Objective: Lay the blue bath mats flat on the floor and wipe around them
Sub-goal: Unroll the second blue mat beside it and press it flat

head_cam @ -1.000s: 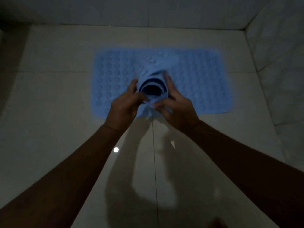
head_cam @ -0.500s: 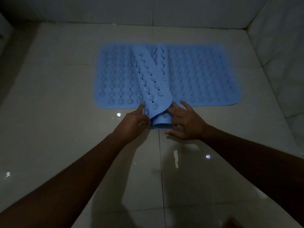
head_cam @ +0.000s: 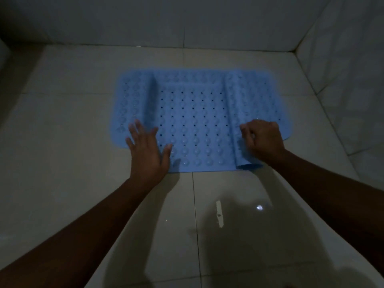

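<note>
Upper mat [head_cam: 193, 125] has unrolled rightward; right hand [head_cam: 262, 140] pinches its curl, left hand [head_cam: 146, 150] spread flat.

Both forearms are bare, no sleeves in view. The left hand [head_cam: 146, 150] and right hand [head_cam: 262, 138] wear no gloves, rings or watch.
</note>
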